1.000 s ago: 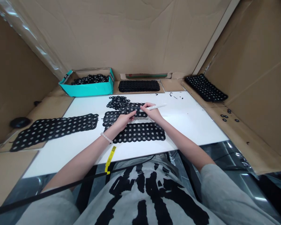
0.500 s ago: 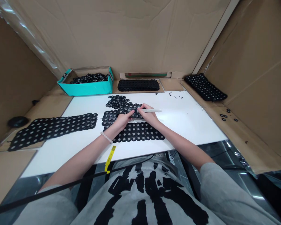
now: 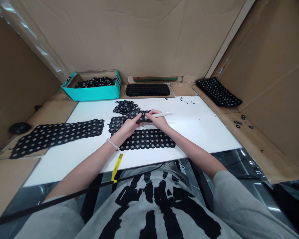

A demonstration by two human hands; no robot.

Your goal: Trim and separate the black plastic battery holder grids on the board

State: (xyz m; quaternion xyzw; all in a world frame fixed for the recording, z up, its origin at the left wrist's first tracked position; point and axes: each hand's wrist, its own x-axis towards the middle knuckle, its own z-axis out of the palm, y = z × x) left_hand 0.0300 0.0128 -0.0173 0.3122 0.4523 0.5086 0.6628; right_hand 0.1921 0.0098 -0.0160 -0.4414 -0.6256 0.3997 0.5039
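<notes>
My left hand (image 3: 129, 125) pinches the edge of a black strip of joined rings (image 3: 142, 117) lifted a little above the white board (image 3: 204, 129). My right hand (image 3: 157, 120) grips a thin white pen-like tool (image 3: 164, 115) whose tip meets the same strip. Just below my hands lies a flat black sheet of rings (image 3: 149, 139). Another ring piece (image 3: 117, 123) and a loose ring cluster (image 3: 126, 107) lie to the left and behind the held strip.
A long black ring sheet (image 3: 57, 133) lies at the board's left edge. A teal box (image 3: 92, 93) of rings stands at the back left, a black mat (image 3: 147, 89) behind centre, another mat (image 3: 218, 92) at the back right. Loose rings (image 3: 240, 122) lie on the cardboard at right.
Both hands shifted slightly and the held strip was raised and turned between the fingers. The white tool's angle changed a little. Other sheets stayed put.
</notes>
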